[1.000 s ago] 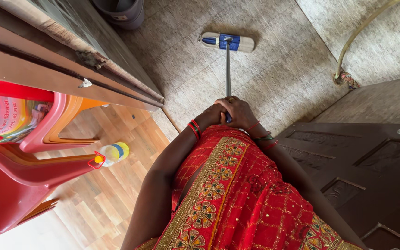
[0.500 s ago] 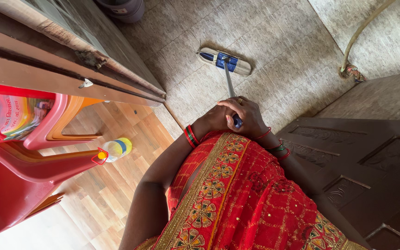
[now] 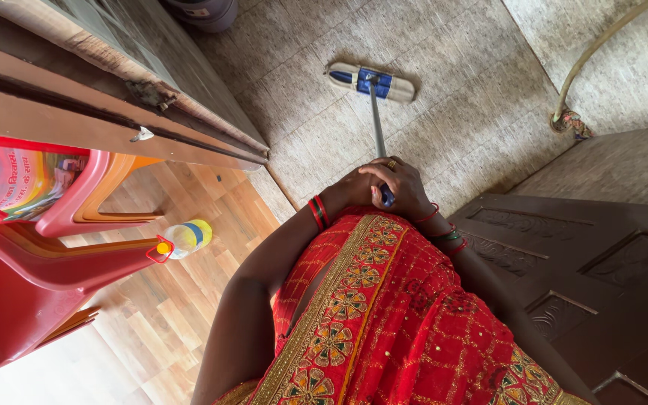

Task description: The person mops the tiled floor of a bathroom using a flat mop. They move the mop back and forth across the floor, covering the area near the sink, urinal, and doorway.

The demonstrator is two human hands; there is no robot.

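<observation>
A flat mop with a white and blue head [image 3: 371, 82] rests on the grey tiled floor ahead of me. Its thin metal handle [image 3: 376, 127] runs back toward my body. My right hand [image 3: 400, 187] wraps the blue grip at the top of the handle. My left hand [image 3: 352, 190] is closed on the same handle end, pressed against the right hand. Red bangles sit on both wrists. My red embroidered garment fills the lower middle of the view.
Stacked red plastic chairs [image 3: 24, 247] stand at the left, with a plastic bottle [image 3: 183, 238] lying on the wooden floor beside them. A brown wooden door frame [image 3: 114, 127] runs diagonally. A dark panelled door [image 3: 594, 277] is at the right. A hose [image 3: 586, 60] curves at the upper right.
The mop head has moved away from me and a little right, after a pull toward me and left half a second ago. Both hands stay on the handle.
</observation>
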